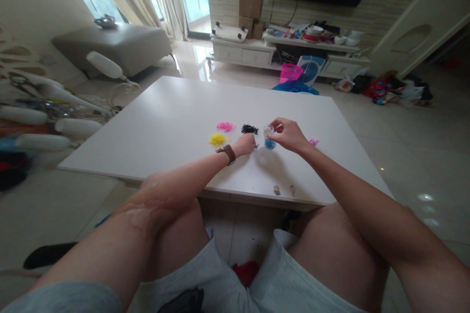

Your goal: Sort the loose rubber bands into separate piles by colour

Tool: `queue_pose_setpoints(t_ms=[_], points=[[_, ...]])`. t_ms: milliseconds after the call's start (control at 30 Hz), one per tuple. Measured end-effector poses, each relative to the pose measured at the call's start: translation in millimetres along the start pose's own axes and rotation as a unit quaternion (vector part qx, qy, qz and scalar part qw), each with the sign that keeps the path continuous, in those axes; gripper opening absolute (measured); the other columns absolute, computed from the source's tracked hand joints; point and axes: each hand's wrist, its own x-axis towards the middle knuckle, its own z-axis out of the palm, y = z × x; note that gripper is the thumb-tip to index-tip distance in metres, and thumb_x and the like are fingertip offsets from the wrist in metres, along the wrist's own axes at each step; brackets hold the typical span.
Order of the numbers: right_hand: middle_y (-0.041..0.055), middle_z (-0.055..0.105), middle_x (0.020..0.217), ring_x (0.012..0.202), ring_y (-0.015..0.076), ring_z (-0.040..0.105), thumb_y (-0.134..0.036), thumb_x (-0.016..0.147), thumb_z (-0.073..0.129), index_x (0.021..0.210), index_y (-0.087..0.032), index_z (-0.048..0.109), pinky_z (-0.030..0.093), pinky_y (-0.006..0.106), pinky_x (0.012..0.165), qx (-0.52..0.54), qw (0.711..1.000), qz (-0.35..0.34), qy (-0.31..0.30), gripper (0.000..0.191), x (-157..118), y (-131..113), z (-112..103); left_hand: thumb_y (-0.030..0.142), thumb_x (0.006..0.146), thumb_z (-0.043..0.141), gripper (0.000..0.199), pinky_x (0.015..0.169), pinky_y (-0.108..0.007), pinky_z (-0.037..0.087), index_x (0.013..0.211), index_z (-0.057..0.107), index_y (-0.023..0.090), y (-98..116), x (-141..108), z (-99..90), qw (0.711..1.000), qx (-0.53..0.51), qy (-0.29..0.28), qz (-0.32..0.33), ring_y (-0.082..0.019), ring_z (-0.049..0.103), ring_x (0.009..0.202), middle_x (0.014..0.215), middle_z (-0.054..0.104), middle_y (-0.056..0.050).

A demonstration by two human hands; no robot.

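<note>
My right hand (288,134) is closed around the upper part of a small clear plastic jar (269,131), which has blue bits (270,144) in its lower part. Just left of the jar, my left hand (245,145), with a brown-strapped watch on the wrist, is closed low over the table. A small blue piece (257,146) shows at its fingertips; its exact kind is too small to make out. Beyond that hand lies a pile of black thin pieces (250,129). To its left are a pink pile (225,126) and a yellow pile (218,139) of similar pieces.
These things lie on a white table (183,107). A pink item (313,142) sits behind my right wrist. Two small flat trinkets, one a yellow-and-blue figure (276,190), lie by the near edge. Past the table stand a pink basket (290,73) and a low TV cabinet (242,54).
</note>
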Motion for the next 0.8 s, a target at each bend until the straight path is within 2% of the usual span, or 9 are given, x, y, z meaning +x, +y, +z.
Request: queue_pose_setpoints(t_ms=[167,300,367,467,600,800], points=[[0.0055,0.075,0.088,0.078,0.0195,0.07,-0.021,0.068,0.073,0.086,-0.017,0.071,0.053,0.028,0.073,-0.011,1.0,-0.001,0.002,0.019,0.6,0.1,-0.3,0.004,0.079,0.061,0.016,0.073,-0.029,0.05,0.071,0.074,0.009,2.2,2.4,-7.6,0.999,-0.047,0.01,0.0,-0.023,0.069,0.078,0.079,0.075,-0.015],[0.0064,0.075,0.091,0.081,0.02,0.07,-0.022,0.069,0.072,0.091,-0.016,0.073,0.052,0.028,0.075,-0.05,0.999,-0.009,-0.015,0.023,0.7,4.7,-1.9,0.006,0.079,0.058,0.016,0.063,-0.025,0.046,0.072,0.072,0.011,-6.0,10.0,-30.0,0.995,-0.095,0.038,0.013,-0.016,0.062,0.066,0.07,0.071,-0.007],[0.0068,0.075,0.092,0.082,0.0202,0.069,-0.022,0.069,0.071,0.093,-0.016,0.075,0.051,0.028,0.076,-0.094,0.994,-0.019,-0.044,0.026,0.4,7.8,-2.8,0.008,0.079,0.06,0.013,0.06,-0.023,0.043,0.078,0.072,0.011,-10.8,12.0,-42.3,0.99,-0.122,0.056,0.053,-0.014,0.059,0.063,0.071,0.071,-0.005],[0.0069,0.074,0.096,0.082,0.0201,0.068,-0.024,0.07,0.07,0.097,-0.017,0.077,0.05,0.028,0.075,-0.161,0.983,-0.031,-0.088,0.028,-0.7,10.3,-3.3,0.012,0.082,0.061,0.01,0.06,-0.022,0.042,0.082,0.071,0.012,-12.0,7.9,-53.6,0.98,-0.142,0.043,0.129,-0.012,0.058,0.063,0.072,0.07,-0.003],[0.0065,0.073,0.101,0.081,0.0199,0.067,-0.025,0.072,0.071,0.099,-0.021,0.079,0.049,0.028,0.074,-0.187,0.975,-0.039,-0.113,0.029,-3.2,7.1,-1.4,0.013,0.082,0.061,0.011,0.063,-0.024,0.042,0.083,0.072,0.013,-0.5,-5.3,-54.5,0.979,-0.109,0.023,0.168,-0.013,0.057,0.064,0.073,0.07,-0.003],[0.0059,0.073,0.096,0.077,0.0196,0.066,-0.026,0.071,0.073,0.091,-0.021,0.079,0.049,0.029,0.071,-0.15,0.981,-0.052,-0.115,0.022,-5.8,2.9,5.1,0.015,0.084,0.062,0.014,0.069,-0.026,0.045,0.088,0.076,0.013,16.4,-13.0,-51.7,0.981,-0.082,0.04,0.169,-0.014,0.059,0.067,0.073,0.071,-0.003]])
